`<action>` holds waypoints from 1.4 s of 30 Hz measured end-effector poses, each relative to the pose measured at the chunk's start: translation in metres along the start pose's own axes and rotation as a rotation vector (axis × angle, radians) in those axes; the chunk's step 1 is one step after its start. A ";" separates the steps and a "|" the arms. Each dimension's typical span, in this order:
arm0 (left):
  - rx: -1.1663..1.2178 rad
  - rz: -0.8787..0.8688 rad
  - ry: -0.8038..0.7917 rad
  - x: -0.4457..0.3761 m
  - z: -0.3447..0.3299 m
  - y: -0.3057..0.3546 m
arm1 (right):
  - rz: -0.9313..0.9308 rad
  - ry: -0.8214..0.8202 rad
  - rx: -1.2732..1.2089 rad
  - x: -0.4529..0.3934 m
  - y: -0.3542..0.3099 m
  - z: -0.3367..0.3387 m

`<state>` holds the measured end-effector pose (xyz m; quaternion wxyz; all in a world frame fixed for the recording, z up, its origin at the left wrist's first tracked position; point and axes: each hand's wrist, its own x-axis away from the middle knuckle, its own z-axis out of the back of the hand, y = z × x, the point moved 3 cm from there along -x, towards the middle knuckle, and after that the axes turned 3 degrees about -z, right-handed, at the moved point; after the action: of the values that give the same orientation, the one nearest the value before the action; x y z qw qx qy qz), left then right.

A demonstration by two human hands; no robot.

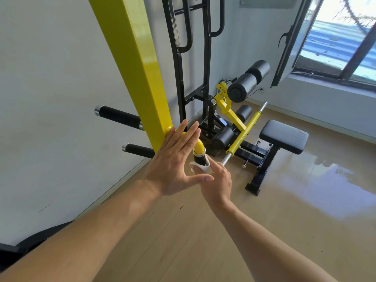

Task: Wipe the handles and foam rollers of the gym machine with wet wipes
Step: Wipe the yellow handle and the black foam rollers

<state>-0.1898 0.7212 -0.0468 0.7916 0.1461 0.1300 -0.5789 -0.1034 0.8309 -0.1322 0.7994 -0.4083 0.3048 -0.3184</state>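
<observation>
Near the centre of the frame, the right hand [218, 181] grips a white wet wipe [200, 166] wrapped around the lower end of a black handle [199, 158], which hangs from a curved yellow tube [198, 146] on the gym machine. The left hand [175, 163] is released, its fingers straight and spread, the palm facing the yellow tube and the thumb reaching toward the right hand; whether the fingers actually touch the tube cannot be told. A thick yellow post [134, 64] runs from the top of the frame down to the left hand. To the left of the post, two black grips with silver end caps stick out toward the white wall, the upper grip [118, 118] above the lower grip [138, 150]. Right of centre, black foam rollers [247, 82] sit on a yellow bracket, with a yellow bar [243, 133] slanting below them. A black padded seat [284, 136] stands on the glossy wooden floor [305, 200] at the right. An open window [335, 37] fills the upper right corner.
</observation>
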 end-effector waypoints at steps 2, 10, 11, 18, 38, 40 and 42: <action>-0.019 0.003 -0.014 0.000 0.000 -0.001 | 0.066 0.069 -0.042 0.000 -0.011 0.002; -0.012 -0.006 -0.027 -0.001 0.000 0.000 | -0.063 -0.064 0.119 0.004 -0.006 -0.008; -0.015 -0.008 -0.027 -0.001 0.001 0.001 | -0.005 0.004 0.089 0.003 -0.013 -0.005; -0.022 0.007 -0.038 -0.003 0.000 0.001 | -0.041 -0.100 0.278 -0.005 0.002 -0.015; -0.025 0.006 -0.025 -0.009 0.002 0.000 | -0.010 -0.097 0.248 -0.026 -0.014 -0.020; -0.018 0.003 -0.019 -0.010 0.003 0.000 | -0.059 -0.157 0.283 -0.026 -0.005 -0.023; -0.014 -0.002 -0.020 -0.011 0.003 0.001 | -0.081 -0.165 0.284 -0.026 -0.001 -0.022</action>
<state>-0.1925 0.7302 -0.0401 0.7933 0.1346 0.1265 -0.5801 -0.1364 0.8400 -0.1357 0.8578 -0.3281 0.1733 -0.3557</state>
